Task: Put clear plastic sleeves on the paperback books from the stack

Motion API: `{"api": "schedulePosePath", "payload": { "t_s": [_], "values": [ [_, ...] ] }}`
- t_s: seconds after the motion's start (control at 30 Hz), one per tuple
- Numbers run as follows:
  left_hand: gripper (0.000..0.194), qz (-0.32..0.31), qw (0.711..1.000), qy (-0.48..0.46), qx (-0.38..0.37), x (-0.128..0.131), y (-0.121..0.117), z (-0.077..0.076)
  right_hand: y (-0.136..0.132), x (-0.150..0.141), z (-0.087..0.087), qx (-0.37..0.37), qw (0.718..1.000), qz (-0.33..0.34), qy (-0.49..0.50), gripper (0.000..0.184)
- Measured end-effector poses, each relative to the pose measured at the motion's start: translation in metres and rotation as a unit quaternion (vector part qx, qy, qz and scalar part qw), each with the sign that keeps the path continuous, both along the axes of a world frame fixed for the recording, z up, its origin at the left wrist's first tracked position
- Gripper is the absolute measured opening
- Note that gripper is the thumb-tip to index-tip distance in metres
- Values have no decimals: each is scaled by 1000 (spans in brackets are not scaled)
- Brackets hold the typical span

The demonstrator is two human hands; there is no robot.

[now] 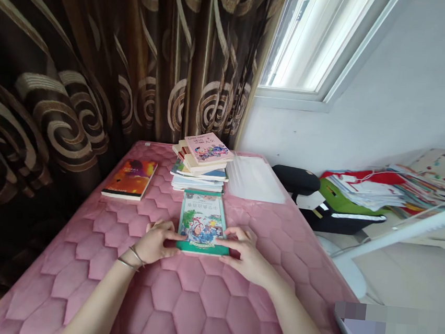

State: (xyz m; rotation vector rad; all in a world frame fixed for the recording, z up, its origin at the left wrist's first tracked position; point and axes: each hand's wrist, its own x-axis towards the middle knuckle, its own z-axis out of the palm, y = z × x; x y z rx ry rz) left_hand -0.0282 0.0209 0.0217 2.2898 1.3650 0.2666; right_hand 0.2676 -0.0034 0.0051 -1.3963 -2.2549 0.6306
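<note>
Well, the pink quilted surface [179, 289] spreads out below the patterned curtain [155, 50], with a leaning stack of books [200, 173] at its far side, a translucent plastic sheet or sleeve [258, 178] beside that, and an orange book [130, 179] off to the left. Nearer the person, the green-bordered book [204, 212] lies flat and cover up just in front of the stack, its long axis running away from the body. It sits squarely between the two hands, neither clearly closer: the left hand [156, 242] pinches its near left corner, the right hand [247, 256] its near right one, each with a finger over the cover and the thumb at the corner. How firmly they press, I can't tell. Thin bangles [129, 264] circle the left wrist.
</note>
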Motion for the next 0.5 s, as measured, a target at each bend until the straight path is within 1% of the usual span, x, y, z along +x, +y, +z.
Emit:
{"api": "schedulePosePath", "payload": {
  "t_s": [0.1,0.27,0.4,0.5],
  "values": [
    [39,-11,1000,-12,-24,-5,3,-1,2,5,-1,-31,999,18,15,41],
    [38,-15,999,-21,-41,-9,6,-2,5,9,0,-71,996,35,27,43],
    [36,-18,999,-34,-34,-13,10,-7,7,12,1,-96,994,43,20,47],
    [37,-18,999,-34,-10,-15,12,-12,8,15,0,-99,994,49,10,49]
  ]
}}
